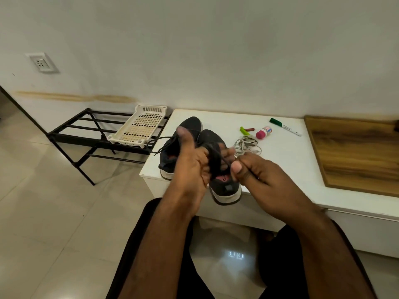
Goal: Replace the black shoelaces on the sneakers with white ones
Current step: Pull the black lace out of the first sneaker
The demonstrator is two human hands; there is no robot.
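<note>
One view alone was given, taken from a camera worn on the head and aimed forward and down. The desk was seen from above and close by, at arm's reach, with both forearms entering from the lower edge. The wide lens bent the wall and floor lines at the borders. The wall filled the upper half. No second view was supplied, so nothing was shared.

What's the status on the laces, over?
Both hands working black lace on near sneaker. White laces untouched on table. Nothing blocking.
</note>
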